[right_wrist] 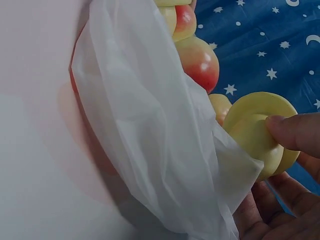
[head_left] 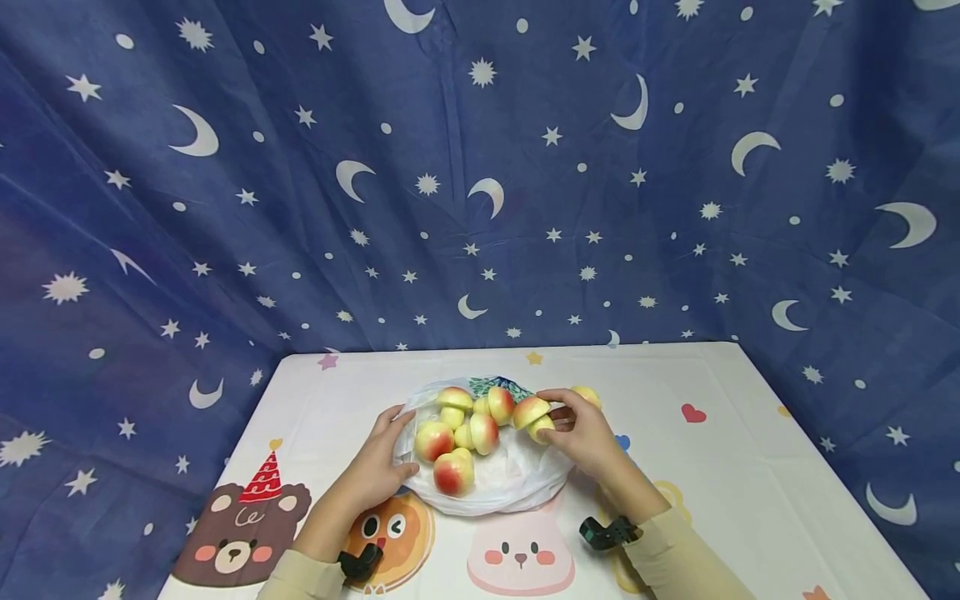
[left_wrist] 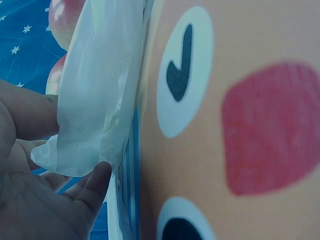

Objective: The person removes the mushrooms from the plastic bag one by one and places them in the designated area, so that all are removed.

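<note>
A white plastic bag [head_left: 517, 483] lies spread on the table, several toy mushrooms [head_left: 483, 433] with yellow stems and red-yellow caps heaped in its opening. My left hand [head_left: 382, 458] holds the bag's left rim; in the left wrist view the film [left_wrist: 100, 90] runs between its thumb and fingers. At the bag's right side my right hand [head_left: 585, 429] pinches one mushroom [head_left: 532, 411], its thumb pressing the yellow underside [right_wrist: 255, 135] in the right wrist view. The bag's edge covers part of that mushroom's stem there.
Beyond the right hand a yellow piece [head_left: 587, 396] sits on the table, partly hidden by that hand. The white tablecloth [head_left: 720, 467] carries printed cartoon animals. A blue curtain [head_left: 480, 208] with moons and stars hangs behind the table's far edge.
</note>
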A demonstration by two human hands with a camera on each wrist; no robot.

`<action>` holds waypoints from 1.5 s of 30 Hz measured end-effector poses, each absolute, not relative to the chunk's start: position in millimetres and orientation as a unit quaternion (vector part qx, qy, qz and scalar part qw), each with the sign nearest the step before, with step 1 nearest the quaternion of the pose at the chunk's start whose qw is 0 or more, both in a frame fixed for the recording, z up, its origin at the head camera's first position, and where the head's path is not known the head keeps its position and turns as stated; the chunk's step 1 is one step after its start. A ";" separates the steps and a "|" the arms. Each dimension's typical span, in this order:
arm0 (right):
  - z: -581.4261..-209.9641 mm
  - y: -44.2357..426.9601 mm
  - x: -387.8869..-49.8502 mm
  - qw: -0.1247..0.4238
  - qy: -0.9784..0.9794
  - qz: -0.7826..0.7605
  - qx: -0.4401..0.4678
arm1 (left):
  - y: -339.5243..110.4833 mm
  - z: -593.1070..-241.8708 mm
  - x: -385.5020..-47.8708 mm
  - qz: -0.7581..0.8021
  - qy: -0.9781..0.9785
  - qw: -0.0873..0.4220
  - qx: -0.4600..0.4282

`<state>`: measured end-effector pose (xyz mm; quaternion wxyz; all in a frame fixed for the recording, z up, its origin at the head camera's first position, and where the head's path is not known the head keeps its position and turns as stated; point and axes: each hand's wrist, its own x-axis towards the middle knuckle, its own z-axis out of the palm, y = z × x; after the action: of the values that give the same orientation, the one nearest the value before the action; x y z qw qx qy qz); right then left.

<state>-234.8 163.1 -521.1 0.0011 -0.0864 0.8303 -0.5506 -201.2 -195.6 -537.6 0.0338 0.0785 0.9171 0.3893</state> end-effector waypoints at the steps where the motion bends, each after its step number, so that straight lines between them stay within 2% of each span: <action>1: -519.8 163.8 -234.4 0.000 0.829 -0.552 -0.088 | -195.5 -537.3 -201.1 0.390 0.917 0.035 0.078; 8: -514.0 169.4 -234.0 0.004 0.824 -0.561 -0.081 | -195.5 -536.8 -200.9 0.391 0.916 0.033 0.081; 30: -506.0 198.6 -236.8 -0.029 0.824 -0.559 -0.088 | -194.4 -535.7 -200.4 0.387 0.919 0.039 0.072; 45: -499.4 222.0 -238.7 -0.052 0.822 -0.565 -0.058 | -196.7 -538.8 -202.1 0.393 0.916 0.038 0.074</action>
<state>-238.7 222.0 -499.4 -0.0515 -0.0582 0.8217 -0.5646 -202.1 -196.7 -538.8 0.0380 0.0740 0.9157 0.3930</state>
